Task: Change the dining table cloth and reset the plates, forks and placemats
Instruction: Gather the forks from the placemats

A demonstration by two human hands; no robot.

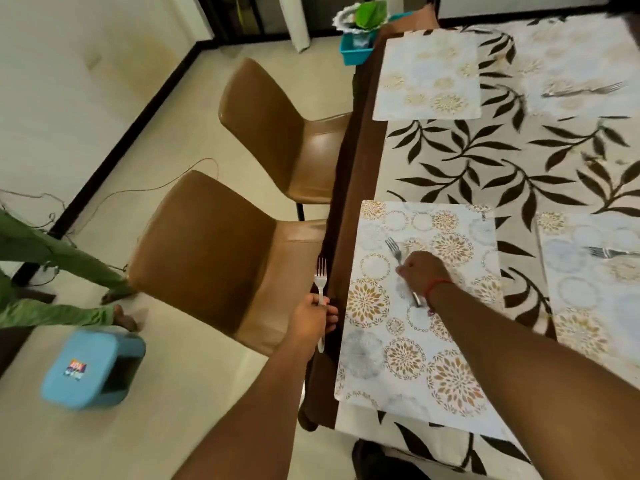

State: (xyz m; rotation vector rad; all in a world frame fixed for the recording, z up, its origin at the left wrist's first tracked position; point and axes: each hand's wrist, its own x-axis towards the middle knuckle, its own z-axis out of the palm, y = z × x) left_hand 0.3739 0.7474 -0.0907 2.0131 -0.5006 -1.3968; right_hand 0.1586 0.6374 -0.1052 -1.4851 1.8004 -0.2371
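Observation:
A leaf-patterned cloth (485, 161) covers the dining table. A floral placemat (408, 341) lies near me at the table's left edge. My right hand (420, 271) pinches a metal fork (394, 249) that lies on this mat, tines pointing away. My left hand (310, 318) grips a second fork (320, 278) upright, beside the table edge above the near chair. Another placemat (427, 76) lies farther along the same edge with nothing on it. Two more forks (585, 90) (609, 252) rest on mats on the right side. No plates are in view.
Two brown chairs (214, 251) (277, 126) stand along the table's left side. A blue stool (93, 368) sits on the floor at the left, near another person's legs (55, 282). A teal basket (358, 46) stands at the table's far end.

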